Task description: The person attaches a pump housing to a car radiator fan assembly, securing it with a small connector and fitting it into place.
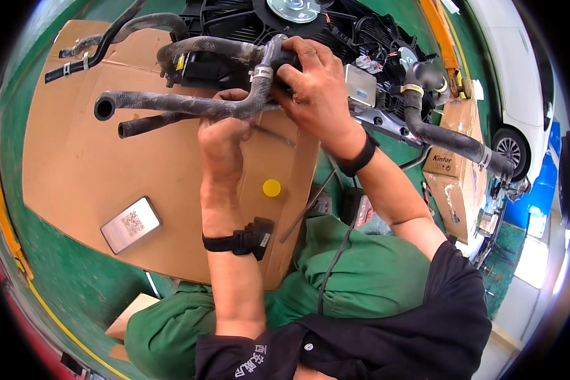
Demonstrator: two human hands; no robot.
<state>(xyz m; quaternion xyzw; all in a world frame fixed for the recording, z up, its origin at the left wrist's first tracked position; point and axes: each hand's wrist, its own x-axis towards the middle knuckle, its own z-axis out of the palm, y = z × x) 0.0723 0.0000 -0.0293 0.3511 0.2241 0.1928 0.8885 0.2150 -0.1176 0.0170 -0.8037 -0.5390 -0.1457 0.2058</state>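
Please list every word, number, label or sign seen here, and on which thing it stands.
Wording is not copied here.
Brown carton: one dark printed word, readable, with small symbols beneath.
Phone: a square black-and-white code on its screen.
Black shirt: pale characters.
Silver box: tiny marking, unreadable.
Yellow label by the hoses: too small.
Black tag at the left wrist strap: too small.
Any other marks are too blurred to read.

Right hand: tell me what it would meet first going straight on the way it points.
The right hand would likely first meet the grey hose fitting at its fingertips, which it seems to be touching; exact depth there is hard to judge.
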